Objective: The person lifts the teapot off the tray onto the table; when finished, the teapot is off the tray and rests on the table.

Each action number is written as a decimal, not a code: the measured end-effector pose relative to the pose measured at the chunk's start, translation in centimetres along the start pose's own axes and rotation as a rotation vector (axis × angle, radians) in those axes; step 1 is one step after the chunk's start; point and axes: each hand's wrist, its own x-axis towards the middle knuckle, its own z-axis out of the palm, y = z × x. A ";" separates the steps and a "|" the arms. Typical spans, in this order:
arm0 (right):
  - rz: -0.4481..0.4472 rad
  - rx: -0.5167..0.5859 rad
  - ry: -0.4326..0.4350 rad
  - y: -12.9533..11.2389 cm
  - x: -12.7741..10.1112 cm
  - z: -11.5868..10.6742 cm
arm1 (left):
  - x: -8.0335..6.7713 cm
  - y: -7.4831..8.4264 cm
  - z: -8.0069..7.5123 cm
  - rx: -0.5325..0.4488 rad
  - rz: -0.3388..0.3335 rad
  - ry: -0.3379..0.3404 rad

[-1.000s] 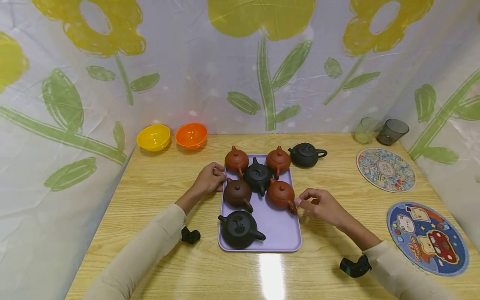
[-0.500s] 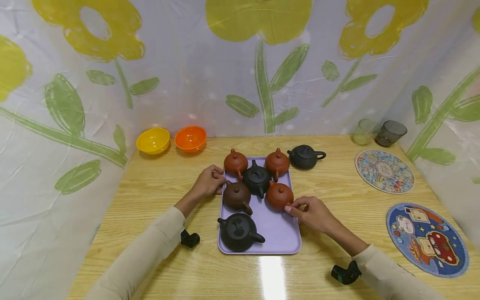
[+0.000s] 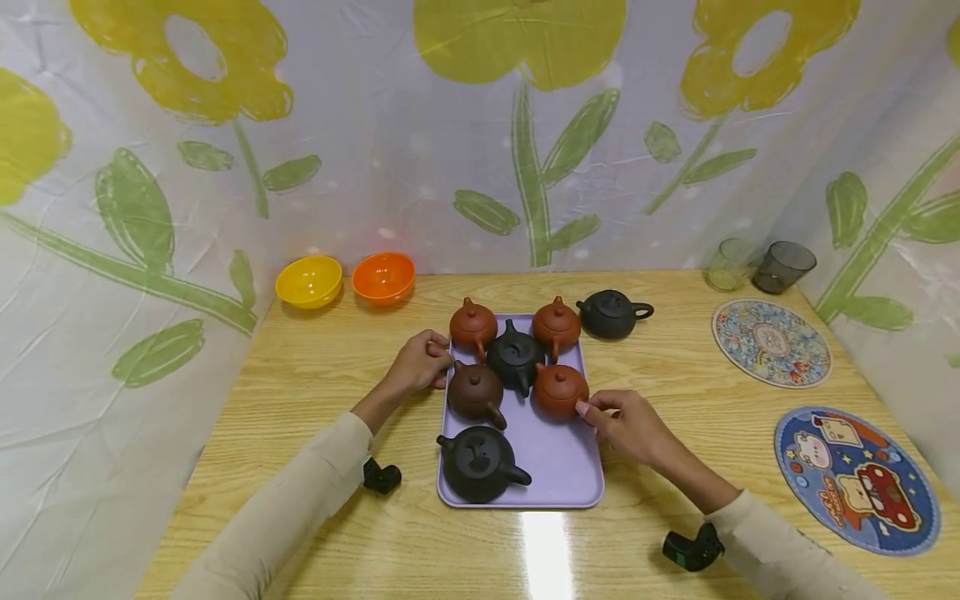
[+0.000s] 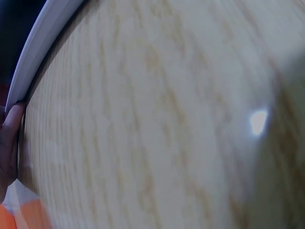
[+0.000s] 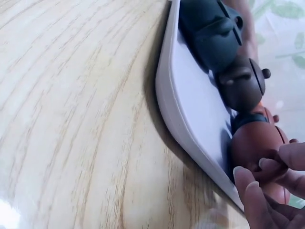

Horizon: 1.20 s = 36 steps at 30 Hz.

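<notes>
1. Your right hand [image 3: 628, 423], at centre frame in the head view, pinches the handle side of a red-brown teapot [image 3: 558, 390] on the right edge of the lilac tray [image 3: 562, 475]; in the right wrist view your fingertips [image 5: 257, 171] curl against its rounded belly at the lower right.
2. Your left hand [image 3: 417, 363] sits at the tray's left rim, fingers curled. The left wrist view shows only a finger [image 4: 10, 138] pressed to the white-looking rim [image 4: 38, 57], so it appears to be gripping the rim, though a full grip cannot be confirmed.
3. The step looks like taking hold of that teapot while steadying the tray; the next move would call for a firm grip and a straight lift clear of its neighbours.
4. The teapot is small, squat and matte, lid on with a round knob. It touches or nearly touches the black teapot [image 3: 515, 357] behind it; a dark brown teapot [image 3: 475, 392] sits left of it.
5. A larger black pot [image 3: 477, 461] fills the tray's lower left.
</notes>
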 end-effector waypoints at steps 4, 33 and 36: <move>0.003 0.076 -0.013 0.1 0.0 -0.3 | 0.2 -0.1 0.1 0.006 0.002 0.005; -0.050 0.152 -0.234 0.9 0.6 -6.2 | 0.3 -0.3 0.1 0.017 0.016 0.010; -0.071 0.144 -0.256 1.0 1.0 -7.3 | 0.3 -0.3 0.1 0.013 0.015 0.011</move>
